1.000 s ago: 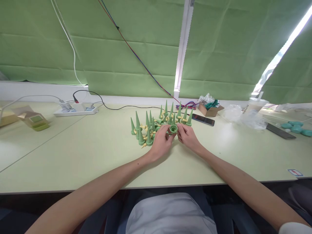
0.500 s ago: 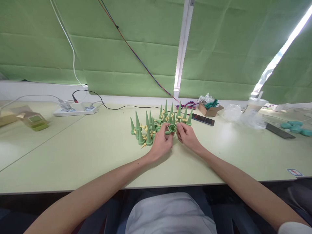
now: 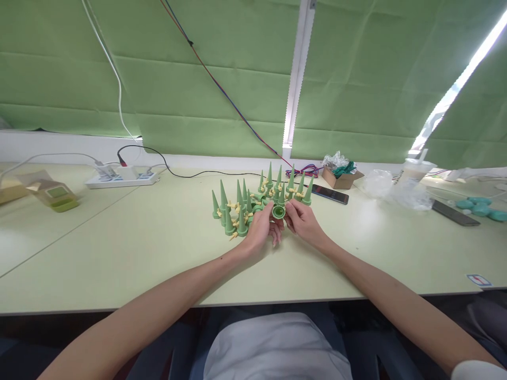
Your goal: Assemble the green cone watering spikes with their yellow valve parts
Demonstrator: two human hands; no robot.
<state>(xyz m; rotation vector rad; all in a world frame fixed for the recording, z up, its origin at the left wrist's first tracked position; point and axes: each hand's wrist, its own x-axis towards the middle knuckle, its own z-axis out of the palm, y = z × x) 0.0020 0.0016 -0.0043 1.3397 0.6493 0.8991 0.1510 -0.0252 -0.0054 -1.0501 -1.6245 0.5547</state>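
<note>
Between my two hands is a green plastic cone [image 3: 278, 212], its round hollow base turned toward me. My left hand [image 3: 262, 228] pinches the cone's left side, with the lower fingers hanging loose beneath. On the cone's right side, the fingers of my right hand [image 3: 300, 217] are closed at its rim; whether a small part sits in them is too small to tell. Behind and to the left stand several upright green cones [image 3: 241, 224] with small yellow pieces [image 3: 233, 236] attached. More green cones [image 3: 291, 182] stand just beyond my hands.
A phone [image 3: 330, 193] lies behind my right hand, with a small cardboard box [image 3: 343, 177] farther back. A lidded cup [image 3: 414, 171] and plastic bags [image 3: 378, 182] are at the right. A white power strip [image 3: 122, 179] and a clear-windowed package [image 3: 55, 194] lie at the left.
The cone has tipped slightly, its open base now facing me more fully. My left hand's lower fingers have loosened and spread downward. My right hand has barely moved.
</note>
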